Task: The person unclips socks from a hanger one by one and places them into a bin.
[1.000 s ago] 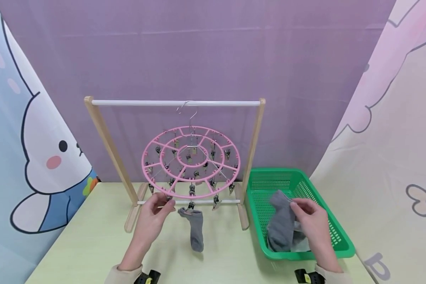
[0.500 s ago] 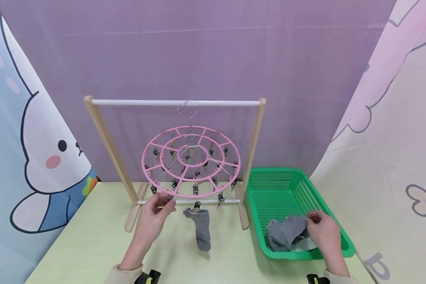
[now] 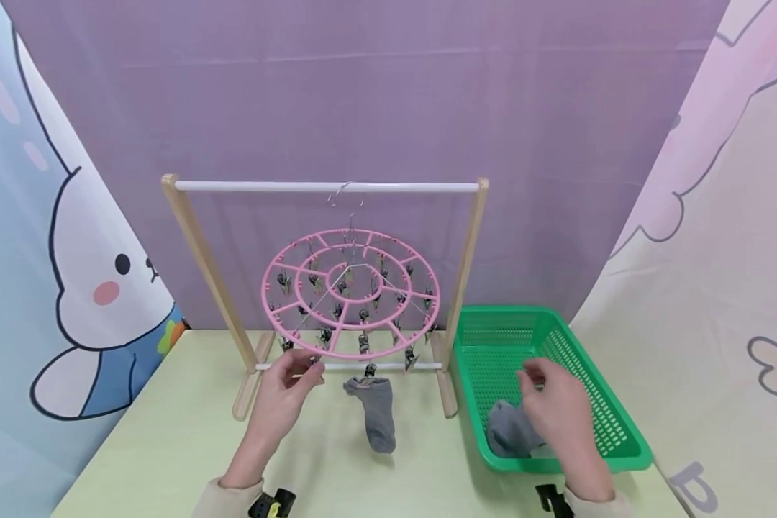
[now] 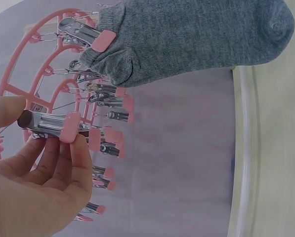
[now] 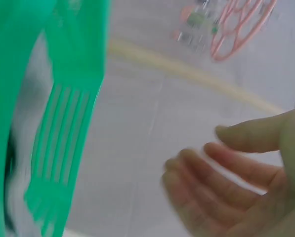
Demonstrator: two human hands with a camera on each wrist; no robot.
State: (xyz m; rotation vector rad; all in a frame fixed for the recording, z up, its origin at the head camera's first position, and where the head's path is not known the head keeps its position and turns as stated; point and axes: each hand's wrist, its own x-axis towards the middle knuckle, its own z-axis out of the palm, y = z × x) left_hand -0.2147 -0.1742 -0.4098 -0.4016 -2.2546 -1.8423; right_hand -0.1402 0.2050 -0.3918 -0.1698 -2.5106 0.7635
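Observation:
My left hand pinches a metal clip with pink tips, thumb on one side and fingers on the other. This clip hangs at the front of the round pink drying hanger. To its right, a grey sock dangles by its cuff from another clip. My right hand hovers over the green basket, fingers loosely bent and holding nothing, as the right wrist view shows. Below it, another grey sock lies bunched in the basket's front end, partly hidden by that hand.
A wooden stand with a white top bar carries the hanger by its metal hook. Several other clips hang from the rings. The basket stands close beside the stand's right foot. A purple curtain backs the pale table.
My right hand has let go of the grey sock, which has dropped into the basket, and has shifted back left. The hanger has turned slightly, swinging the hung sock rightward. My left hand keeps its pinch.

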